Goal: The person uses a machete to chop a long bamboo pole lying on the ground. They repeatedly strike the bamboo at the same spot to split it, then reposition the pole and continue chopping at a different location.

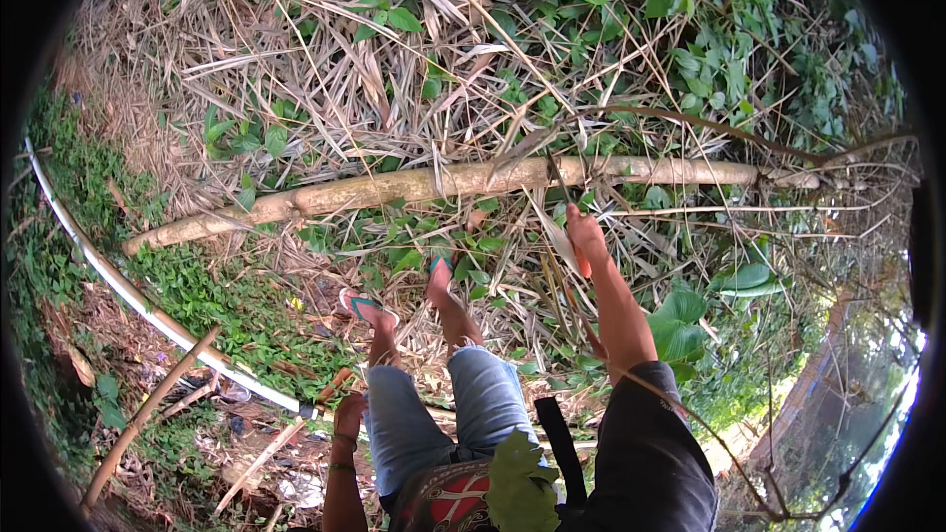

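My right hand [583,232] is closed around an orange-handled tool [583,264]; part of the handle shows below the fist. Its thin dark blade [558,177] reaches up across a long, pale tree trunk [424,184]. Whether the blade bites into the bark or just overlaps it, I cannot tell. The trunk lies crosswise in front of my feet, over dry leaves and green plants. Low at my left thigh hangs my left hand [348,416], its fingers too small and shaded to read. Beside it is the dark end of a long white-and-brown pole [148,307].
Dry leaf litter [325,69] covers the far ground. Thin branches [709,121] and vines tangle at the right, near broad green leaves [680,320]. A brown stick [148,414] slants at lower left amid litter. My feet wear flip-flops [367,305].
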